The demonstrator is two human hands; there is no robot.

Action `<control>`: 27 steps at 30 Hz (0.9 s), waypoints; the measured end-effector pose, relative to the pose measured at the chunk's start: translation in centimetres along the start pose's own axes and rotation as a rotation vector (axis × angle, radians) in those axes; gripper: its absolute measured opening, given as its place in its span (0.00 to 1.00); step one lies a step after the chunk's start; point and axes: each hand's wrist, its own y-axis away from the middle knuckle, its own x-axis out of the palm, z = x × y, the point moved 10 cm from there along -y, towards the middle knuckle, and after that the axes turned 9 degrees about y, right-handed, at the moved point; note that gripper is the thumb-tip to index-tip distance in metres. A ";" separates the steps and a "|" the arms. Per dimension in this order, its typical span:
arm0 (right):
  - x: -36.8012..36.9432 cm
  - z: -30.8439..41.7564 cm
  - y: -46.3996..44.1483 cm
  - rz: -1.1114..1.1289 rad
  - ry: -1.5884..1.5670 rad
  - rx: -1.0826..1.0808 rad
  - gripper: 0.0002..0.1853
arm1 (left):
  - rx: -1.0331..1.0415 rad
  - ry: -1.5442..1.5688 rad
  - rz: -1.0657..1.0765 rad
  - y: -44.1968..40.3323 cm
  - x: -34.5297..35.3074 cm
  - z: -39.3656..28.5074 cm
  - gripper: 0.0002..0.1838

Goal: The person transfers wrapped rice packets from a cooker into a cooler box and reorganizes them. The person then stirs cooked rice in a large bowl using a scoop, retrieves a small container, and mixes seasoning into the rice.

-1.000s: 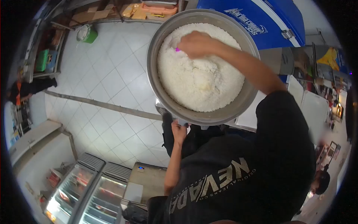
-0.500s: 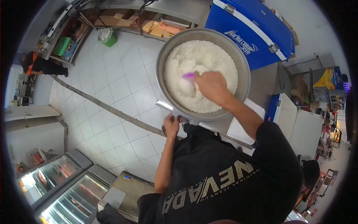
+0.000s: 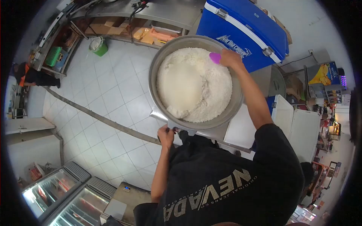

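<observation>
A large round metal pot [image 3: 154,71] holds a heap of white, grainy food [image 3: 217,88]. At its upper right rim, my right hand [image 3: 230,59] is closed on a purple utensil [image 3: 215,57]. A pale, motion-smeared patch covers the left half of the heap. My left hand [image 3: 166,135] is below the pot's lower left edge, with its fingers closed round something I cannot make out, next to a grey handle-like piece of the pot.
Behind the pot stands a blue cooler [image 3: 241,34]. An open white cooler [image 3: 298,124] is at the right. A green bucket [image 3: 98,46] sits on the tiled floor. Another person [image 3: 36,76] stands far left. Glass-topped freezers [image 3: 75,196] are at lower left.
My right hand and the purple utensil have moved from the heap's middle to the upper right rim. The white food's surface has shifted. The whole view has also moved.
</observation>
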 end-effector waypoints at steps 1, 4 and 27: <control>1.5 0.2 -2.1 0.005 0.005 -0.053 0.13 | -0.005 0.020 0.012 0.1 -0.1 -0.8 0.10; 6.1 3.1 -5.4 0.357 -0.098 -0.316 0.11 | -0.037 0.113 0.037 -0.5 0.3 -0.9 0.12; -0.3 8.9 -5.8 0.002 0.195 -0.437 0.15 | -0.078 0.081 0.049 -0.1 -0.1 -1.4 0.09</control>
